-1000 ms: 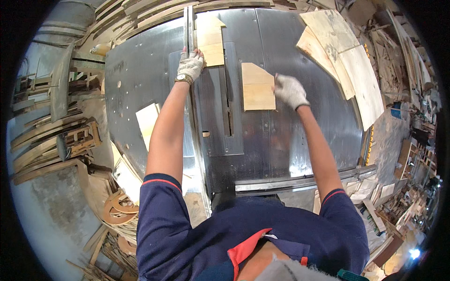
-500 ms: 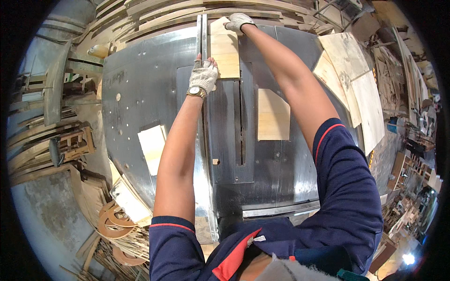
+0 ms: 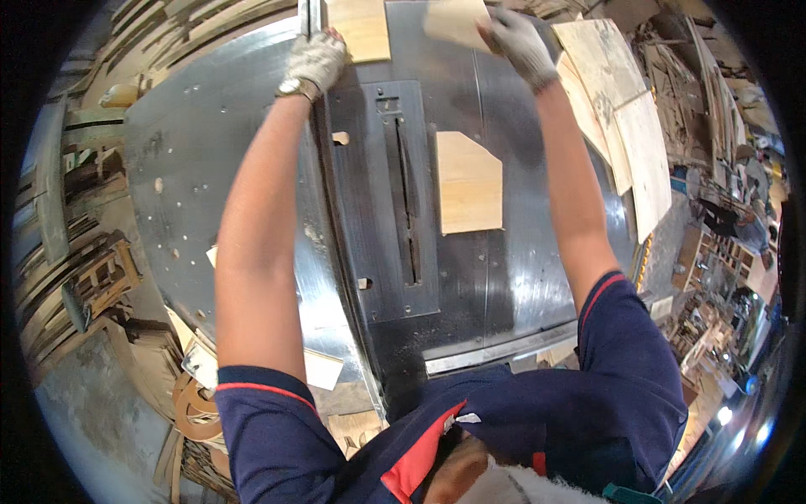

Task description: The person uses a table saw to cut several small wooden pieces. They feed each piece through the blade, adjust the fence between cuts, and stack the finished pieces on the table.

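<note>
Head view: a counter point(image 3: 180, 126) of dark, dully reflective steel, its outline bowed by the lens, carries flat panels of pale, straight-edged wood. The right hand point(image 3: 524, 50), in a knitted off-white glove, has its grip closed on a held panel point(image 3: 457, 18), pinched at its right edge and blurred, over the far part of the counter. The left hand point(image 3: 316, 63), gloved alike, lies over a long metal rail point(image 3: 311, 15), just beside a far panel point(image 3: 361, 29); whether its grip pinches anything cannot be told. A cut-corner panel point(image 3: 470, 185) lies flat right of a slotted inset plate point(image 3: 361, 210). Around these, overlapping rough boards point(image 3: 646, 160) line the right edge, narrow planks point(image 3: 210, 29) lie beyond the far edge, and curved wooden pieces point(image 3: 193, 412) stand at lower left. The rail divides the surface lengthwise, and the left forearm hides part of it. A metal bar point(image 3: 470, 359) borders the near edge; open steel extends between the cut-corner panel and this bar.
</note>
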Tool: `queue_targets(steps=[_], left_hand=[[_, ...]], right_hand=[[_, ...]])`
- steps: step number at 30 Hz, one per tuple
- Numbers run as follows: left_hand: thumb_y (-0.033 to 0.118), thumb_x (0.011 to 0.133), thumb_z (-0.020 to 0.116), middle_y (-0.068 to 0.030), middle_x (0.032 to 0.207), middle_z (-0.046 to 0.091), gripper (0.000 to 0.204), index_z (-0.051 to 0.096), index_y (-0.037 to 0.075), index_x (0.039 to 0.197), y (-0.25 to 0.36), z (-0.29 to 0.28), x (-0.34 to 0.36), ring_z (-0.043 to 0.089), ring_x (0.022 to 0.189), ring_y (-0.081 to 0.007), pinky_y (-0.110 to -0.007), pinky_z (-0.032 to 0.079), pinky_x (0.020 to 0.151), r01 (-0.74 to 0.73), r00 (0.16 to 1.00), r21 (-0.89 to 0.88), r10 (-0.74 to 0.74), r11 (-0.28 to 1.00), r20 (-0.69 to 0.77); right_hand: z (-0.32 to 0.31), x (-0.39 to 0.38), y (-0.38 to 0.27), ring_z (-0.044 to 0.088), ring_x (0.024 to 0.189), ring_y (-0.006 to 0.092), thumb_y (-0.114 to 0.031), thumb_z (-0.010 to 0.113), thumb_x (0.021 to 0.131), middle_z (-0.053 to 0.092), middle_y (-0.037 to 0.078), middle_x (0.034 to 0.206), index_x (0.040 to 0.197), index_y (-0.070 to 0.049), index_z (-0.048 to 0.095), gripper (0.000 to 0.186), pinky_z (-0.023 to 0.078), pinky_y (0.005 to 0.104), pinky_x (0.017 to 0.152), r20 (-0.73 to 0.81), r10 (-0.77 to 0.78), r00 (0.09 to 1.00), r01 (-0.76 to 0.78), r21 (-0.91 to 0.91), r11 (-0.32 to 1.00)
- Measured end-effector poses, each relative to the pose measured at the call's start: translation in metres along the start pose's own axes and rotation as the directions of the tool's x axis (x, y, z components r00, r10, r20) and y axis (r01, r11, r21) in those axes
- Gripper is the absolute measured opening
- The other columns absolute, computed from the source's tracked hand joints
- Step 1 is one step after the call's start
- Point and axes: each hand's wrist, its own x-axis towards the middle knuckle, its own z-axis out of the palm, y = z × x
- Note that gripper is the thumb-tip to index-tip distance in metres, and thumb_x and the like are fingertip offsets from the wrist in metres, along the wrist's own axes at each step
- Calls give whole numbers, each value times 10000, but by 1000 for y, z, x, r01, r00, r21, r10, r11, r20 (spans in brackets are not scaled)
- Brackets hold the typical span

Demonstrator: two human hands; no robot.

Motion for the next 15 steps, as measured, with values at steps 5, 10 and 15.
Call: queue_targets(steps=[5,10,15], left_hand=[[248,946,592,-101,1546,453,525,466,176,1451,-10,-8,20,391,1448,-239,-499,345,1123,-23,996,8,24,1000,-85],[350,880,665,-105,1530,464,644,473,151,1461,-8,-28,27,365,1461,-278,-491,250,1200,31,995,-9,-31,999,-91],[354,829,720,-111,1472,514,697,484,154,1453,-3,-41,29,402,1432,-286,-516,215,1210,36,997,-43,-39,998,-62]], right_hand=[[-36,-181,27,593,907,107,-265,749,902,613,-6,960,1193,-17,616,405,520,269,801,461,264,847,-390,203,898],[6,-220,27,641,986,186,-281,809,793,660,81,1033,1255,-30,615,560,523,318,902,372,337,865,-382,53,923],[33,-226,3,590,1157,364,-393,875,633,583,164,1184,1226,-119,604,708,486,439,992,155,381,911,-247,-536,807]])
